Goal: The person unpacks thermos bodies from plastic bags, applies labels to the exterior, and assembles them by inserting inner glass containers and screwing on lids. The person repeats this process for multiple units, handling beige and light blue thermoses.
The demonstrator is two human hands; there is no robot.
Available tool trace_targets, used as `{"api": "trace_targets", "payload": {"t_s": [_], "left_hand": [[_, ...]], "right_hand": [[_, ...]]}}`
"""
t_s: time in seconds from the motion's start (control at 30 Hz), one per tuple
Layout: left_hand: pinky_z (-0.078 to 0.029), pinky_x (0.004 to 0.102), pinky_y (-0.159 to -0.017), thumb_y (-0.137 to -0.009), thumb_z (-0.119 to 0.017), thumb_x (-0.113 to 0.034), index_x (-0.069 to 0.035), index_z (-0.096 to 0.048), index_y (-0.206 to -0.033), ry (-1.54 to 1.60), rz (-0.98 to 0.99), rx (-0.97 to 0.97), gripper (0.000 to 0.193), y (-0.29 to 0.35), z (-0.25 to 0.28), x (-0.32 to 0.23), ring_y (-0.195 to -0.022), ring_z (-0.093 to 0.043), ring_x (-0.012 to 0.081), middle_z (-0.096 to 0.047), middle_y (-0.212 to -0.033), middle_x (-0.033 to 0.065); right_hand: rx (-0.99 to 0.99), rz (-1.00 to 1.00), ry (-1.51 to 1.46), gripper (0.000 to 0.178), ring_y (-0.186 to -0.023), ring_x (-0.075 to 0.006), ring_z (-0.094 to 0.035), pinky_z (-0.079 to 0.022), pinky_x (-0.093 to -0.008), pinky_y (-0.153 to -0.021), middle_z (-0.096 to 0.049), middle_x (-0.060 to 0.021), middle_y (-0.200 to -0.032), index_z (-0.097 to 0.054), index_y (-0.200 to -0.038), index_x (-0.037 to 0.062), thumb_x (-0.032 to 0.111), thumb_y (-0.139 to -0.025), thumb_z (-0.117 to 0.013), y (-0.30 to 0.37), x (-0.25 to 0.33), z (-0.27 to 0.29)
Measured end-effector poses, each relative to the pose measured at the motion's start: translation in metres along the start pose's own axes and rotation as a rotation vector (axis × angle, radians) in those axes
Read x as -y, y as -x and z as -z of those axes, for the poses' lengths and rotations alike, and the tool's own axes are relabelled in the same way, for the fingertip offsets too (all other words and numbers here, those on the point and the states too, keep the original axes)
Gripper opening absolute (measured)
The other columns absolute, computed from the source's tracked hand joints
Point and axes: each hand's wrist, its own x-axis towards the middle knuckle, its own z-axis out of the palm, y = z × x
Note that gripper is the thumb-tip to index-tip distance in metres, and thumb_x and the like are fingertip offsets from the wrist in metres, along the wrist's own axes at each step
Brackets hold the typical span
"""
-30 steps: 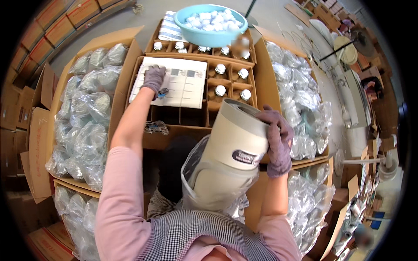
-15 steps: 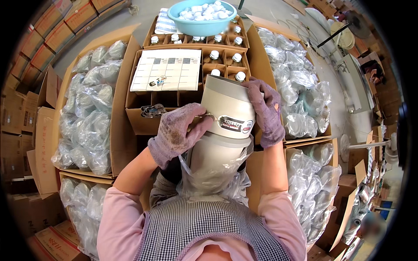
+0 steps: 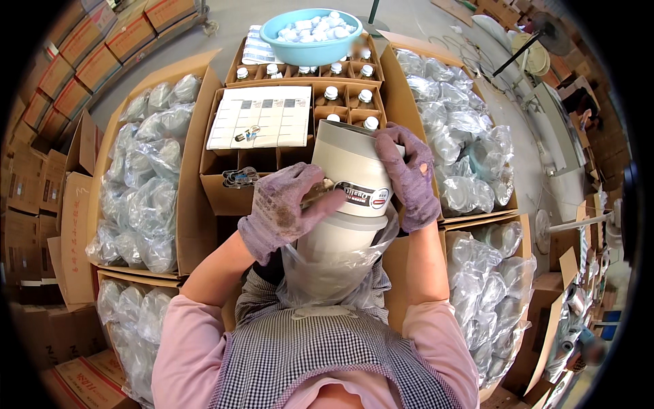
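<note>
A beige vacuum flask (image 3: pixel 347 160) stands tilted between my hands, its grey-rimmed end facing away from me. A clear plastic bag (image 3: pixel 320 279) hangs loosely around its lower part. My right hand (image 3: pixel 411 178), in a stained purple glove, curls over the rim and right side of the flask. At the left side, my gloved left hand (image 3: pixel 283 208) is closed, with its thumb beside the dark oval label (image 3: pixel 363 194). Something small and shiny shows between thumb and fingers there, too hidden to name.
Wire clips (image 3: pixel 240 178) hang on the divided carton ahead, below a white printed sheet (image 3: pixel 261 117) bearing small metal parts (image 3: pixel 247 133). White-capped bottles (image 3: pixel 365 99) fill other compartments. A blue basin (image 3: pixel 313 49) of white caps stands behind. Cartons of bagged items (image 3: pixel 153 198) flank me.
My left thumb has moved right onto the label's edge. The flask has turned slightly, carrying the label a little to the left. My right hand keeps its hold on the rim.
</note>
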Motion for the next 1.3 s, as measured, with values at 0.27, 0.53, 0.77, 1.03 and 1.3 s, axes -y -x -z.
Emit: {"api": "trace_targets", "payload": {"t_s": [0.27,0.53,0.77,1.03,1.3], "left_hand": [[-0.046,0.0296,-0.051,-0.076,-0.082,-0.032,-0.014,-0.071,-0.09,-0.134,-0.782,0.154,0.025,-0.002,0.017,-0.046,-0.061,-0.061,0.0169,-0.059,-0.07,-0.0015],[-0.042,0.031,-0.054,-0.08,-0.083,-0.026,-0.004,-0.058,-0.074,0.143,0.579,-0.262,0.033,0.069,0.033,0.139,-0.057,-0.048,0.016,-0.052,-0.063,0.0045],[-0.053,0.0432,-0.078,-0.085,-0.056,-0.07,-0.01,-0.061,-0.101,-0.691,1.019,0.181,0.063,0.153,-0.008,0.252,-0.093,-0.07,0.03,-0.072,-0.094,0.0125],[-0.052,0.0407,-0.088,-0.084,-0.07,-0.051,0.0,-0.062,-0.12,-0.059,1.03,-0.086,0.063,0.091,0.03,0.134,-0.099,-0.069,0.0314,-0.071,-0.106,0.0181],[-0.05,0.0352,-0.081,-0.081,-0.076,-0.03,-0.001,-0.064,-0.11,0.519,0.386,0.553,0.043,0.041,0.006,0.043,-0.088,-0.065,0.0241,-0.068,-0.095,0.0152]], "right_hand": [[-0.031,-0.085,-0.009,0.024,-0.081,-0.0129,-0.059,-0.048,-0.0288,-0.076,-0.065,-0.0068,-0.085,-0.07,-0.093,-0.0026,0.021,-0.087,-0.071,-0.002,-0.001,-0.004],[-0.014,0.055,0.029,0.032,-0.106,-0.0292,-0.063,-0.042,-0.0389,-0.103,-0.07,-0.0134,-0.094,-0.07,-0.096,-0.0001,0.026,-0.098,-0.052,-0.001,-0.043,0.011],[0.038,0.145,0.07,0.038,-0.095,-0.0293,-0.064,-0.042,-0.0435,-0.107,-0.069,-0.0139,-0.091,-0.069,-0.093,-0.0024,0.028,-0.1,-0.046,-0.011,-0.035,0.001],[-0.056,0.215,-0.048,0.049,-0.086,-0.0274,-0.065,-0.039,-0.0463,-0.11,-0.069,-0.0138,-0.085,-0.066,-0.081,-0.0023,0.03,-0.103,-0.036,-0.003,-0.024,0.001],[0.182,0.363,-0.942,0.035,-0.089,-0.0202,-0.058,-0.044,-0.0438,-0.103,-0.061,-0.0091,-0.106,-0.058,-0.106,0.0045,0.033,-0.105,-0.037,0.001,-0.047,0.016]]}}
